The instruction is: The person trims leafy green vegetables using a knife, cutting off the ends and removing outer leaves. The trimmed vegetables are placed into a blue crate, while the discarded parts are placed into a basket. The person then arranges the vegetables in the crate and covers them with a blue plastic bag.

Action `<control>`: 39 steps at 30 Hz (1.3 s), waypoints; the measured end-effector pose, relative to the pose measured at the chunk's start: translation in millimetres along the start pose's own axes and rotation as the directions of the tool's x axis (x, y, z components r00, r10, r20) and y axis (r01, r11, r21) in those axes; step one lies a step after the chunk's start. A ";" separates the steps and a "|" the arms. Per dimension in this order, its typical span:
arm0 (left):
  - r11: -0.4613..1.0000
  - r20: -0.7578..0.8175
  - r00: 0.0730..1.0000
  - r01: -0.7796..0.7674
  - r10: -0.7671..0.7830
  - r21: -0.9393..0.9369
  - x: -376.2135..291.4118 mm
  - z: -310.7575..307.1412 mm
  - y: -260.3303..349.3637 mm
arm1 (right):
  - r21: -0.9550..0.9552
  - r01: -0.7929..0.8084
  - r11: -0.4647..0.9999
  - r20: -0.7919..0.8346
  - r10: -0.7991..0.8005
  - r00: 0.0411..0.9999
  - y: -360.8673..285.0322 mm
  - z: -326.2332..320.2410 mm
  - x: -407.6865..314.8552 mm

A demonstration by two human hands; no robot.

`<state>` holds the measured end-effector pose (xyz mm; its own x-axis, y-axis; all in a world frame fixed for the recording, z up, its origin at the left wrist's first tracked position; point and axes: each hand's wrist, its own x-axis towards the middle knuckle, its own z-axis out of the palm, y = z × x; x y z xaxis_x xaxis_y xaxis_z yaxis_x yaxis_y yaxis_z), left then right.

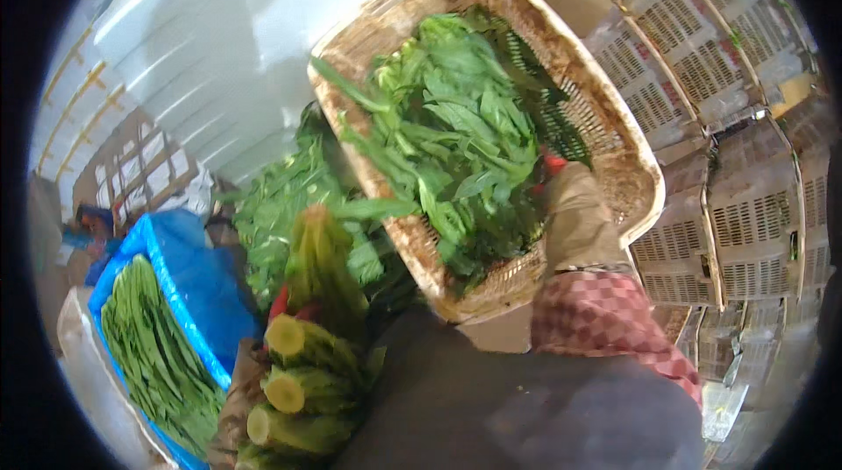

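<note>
My left hand (279,307), in a red glove, is partly hidden behind a bundle of thick-stemmed leafy vegetables (319,259), possibly stem lettuce, and grips it. Several pale round cut ends (286,335) of the stems face up towards me along my left forearm. My right hand (554,164), also red-gloved, reaches into a dirt-stained white plastic basket (641,167). It touches the right side of a heap of leafy greens (470,121) there; its fingers are mostly hidden by leaves. The basket sits tilted in view, against my dark-clad lap.
More leafy greens (283,207) lie left of the basket. A blue-lined container (197,292) at the lower left holds long green vegetables (158,358). Stacked slatted plastic crates (664,42) line the right side. White sheeting (217,56) spreads across the upper left.
</note>
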<state>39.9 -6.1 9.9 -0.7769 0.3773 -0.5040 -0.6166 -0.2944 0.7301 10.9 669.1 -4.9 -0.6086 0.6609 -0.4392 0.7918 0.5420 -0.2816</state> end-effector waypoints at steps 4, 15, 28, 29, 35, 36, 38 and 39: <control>0.996 0.103 0.994 -0.046 0.039 0.071 8.2 16.7 2.4 | -0.065 0.045 0.997 -0.013 -0.046 0.999 -55.4 10.5 -20.0; 0.797 0.715 0.692 0.373 0.103 -0.475 36.6 35.7 14.5 | -0.233 0.902 0.363 -0.083 -0.932 0.353 -223.0 -3.4 -308.1; 0.994 0.422 0.900 -0.097 0.113 -0.059 12.1 5.4 4.1 | 0.204 0.688 0.696 0.272 -0.715 0.643 -262.0 33.0 -308.1; 0.992 0.424 0.898 -0.087 0.118 -0.093 11.1 5.1 1.7 | 0.408 0.515 0.754 0.326 -0.647 0.689 -265.3 32.9 -312.7; 0.956 0.500 0.829 -0.292 0.250 0.007 5.9 27.6 17.4 | 0.522 0.764 0.380 0.399 -0.900 0.175 -298.5 26.0 -350.0; 0.952 0.465 0.845 -0.307 0.265 0.016 3.0 34.2 21.0 | 0.480 0.826 0.295 0.246 -0.949 0.197 -299.3 34.8 -359.6; 0.939 0.397 0.860 -0.344 0.322 -0.017 -7.6 42.3 28.0 | 0.448 0.810 0.378 0.268 -0.921 0.282 -309.9 43.1 -362.4; 0.932 0.426 0.846 -0.363 0.320 0.021 -14.5 43.8 30.3 | 0.500 0.787 0.361 0.282 -0.927 0.247 -315.1 46.1 -358.4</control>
<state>38.1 18.0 59.6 -0.8005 0.5993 0.0038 -0.2898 -0.3926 0.8729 -18.1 237.5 201.9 -0.8696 -0.4859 -0.0877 -0.1669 0.4565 -0.8739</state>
